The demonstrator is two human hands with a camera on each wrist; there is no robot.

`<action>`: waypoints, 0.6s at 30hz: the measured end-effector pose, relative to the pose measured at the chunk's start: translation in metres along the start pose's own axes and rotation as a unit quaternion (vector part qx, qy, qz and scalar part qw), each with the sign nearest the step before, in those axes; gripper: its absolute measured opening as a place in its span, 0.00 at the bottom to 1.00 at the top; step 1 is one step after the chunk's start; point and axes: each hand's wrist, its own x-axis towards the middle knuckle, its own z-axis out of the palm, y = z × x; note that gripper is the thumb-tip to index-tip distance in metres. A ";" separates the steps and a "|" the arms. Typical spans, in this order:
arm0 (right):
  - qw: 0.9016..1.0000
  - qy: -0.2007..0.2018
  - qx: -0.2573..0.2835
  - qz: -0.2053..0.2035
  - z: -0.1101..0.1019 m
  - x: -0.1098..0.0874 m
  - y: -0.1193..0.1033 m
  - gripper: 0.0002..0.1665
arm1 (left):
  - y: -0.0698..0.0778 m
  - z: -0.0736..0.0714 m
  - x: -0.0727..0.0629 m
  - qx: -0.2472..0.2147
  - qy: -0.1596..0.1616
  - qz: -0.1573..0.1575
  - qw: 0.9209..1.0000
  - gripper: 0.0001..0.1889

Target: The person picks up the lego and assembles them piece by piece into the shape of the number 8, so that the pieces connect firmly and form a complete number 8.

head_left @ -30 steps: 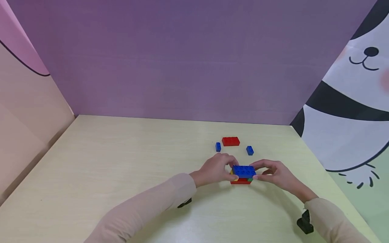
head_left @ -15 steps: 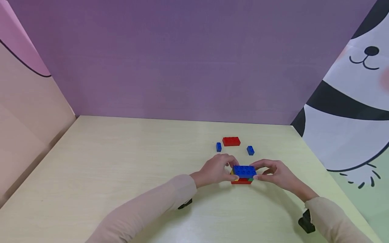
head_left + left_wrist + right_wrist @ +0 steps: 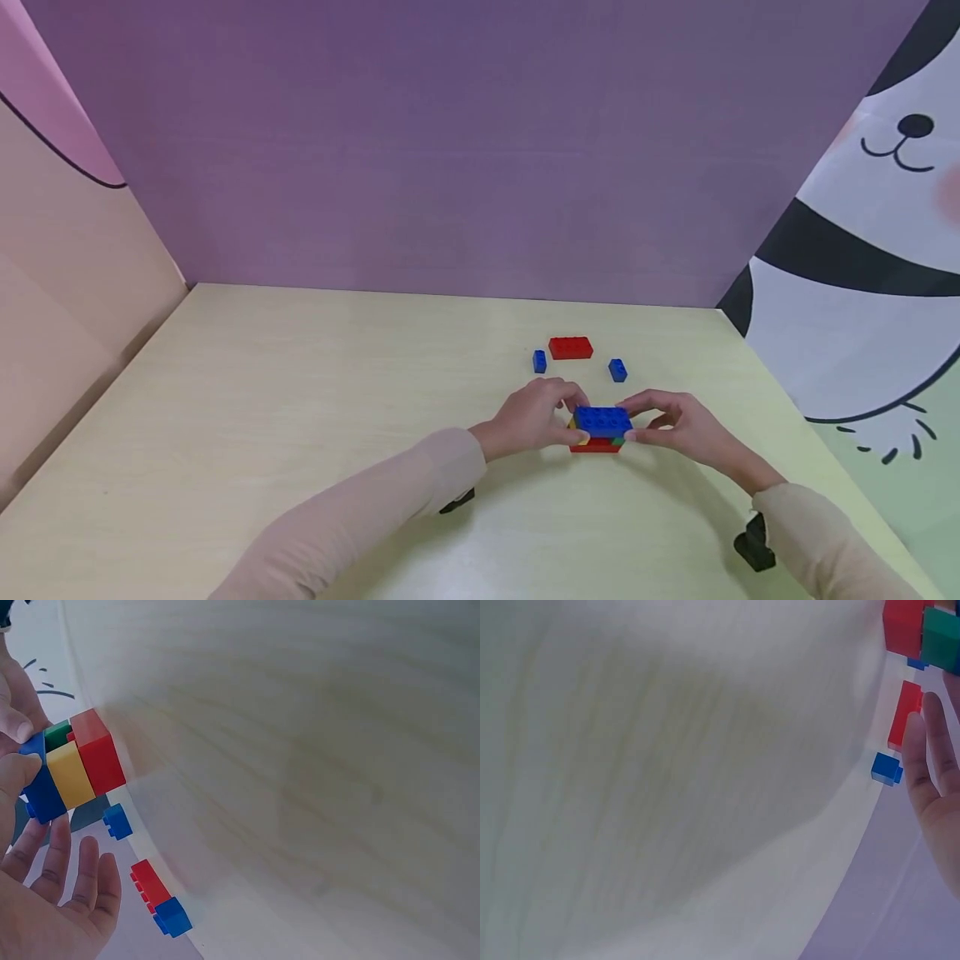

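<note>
A blue toy brick (image 3: pixel 603 422) tops a small stack on the table, seen in the head view. Under it come a yellow brick (image 3: pixel 70 775) on the left and a green brick (image 3: pixel 618 441) on the right. A red brick (image 3: pixel 595 447) forms the bottom. My left hand (image 3: pixel 534 415) pinches the blue brick at its left end, thumb in front and fingers behind. At the right end my right hand (image 3: pixel 678 425) pinches the same brick between thumb and forefinger. In the left wrist view, the other left fingers (image 3: pixel 86 877) extend loosely.
Behind the stack lies a loose red brick (image 3: pixel 571 348). Small blue bricks lie on either side of it, one at left (image 3: pixel 539 362) and another at right (image 3: pixel 617 371). The pale table (image 3: pixel 315 375) meets a purple wall (image 3: pixel 450 167) at the back.
</note>
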 end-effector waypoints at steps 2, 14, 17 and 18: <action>1.000 -0.007 0.002 0.002 -0.001 0.000 0.000 0.22 | 0.000 0.000 0.000 -0.001 -0.002 -0.001 1.000 0.19; 0.999 -0.013 0.030 -0.001 -0.001 0.003 0.000 0.21 | -0.001 0.000 0.005 0.005 -0.007 -0.005 1.000 0.19; 0.999 -0.014 0.038 0.002 0.001 0.003 0.001 0.21 | 0.000 -0.002 0.004 0.010 -0.014 -0.004 1.000 0.19; 0.999 -0.014 0.038 0.002 0.001 0.003 0.001 0.21 | 0.001 -0.003 0.004 0.011 -0.015 -0.002 1.000 0.19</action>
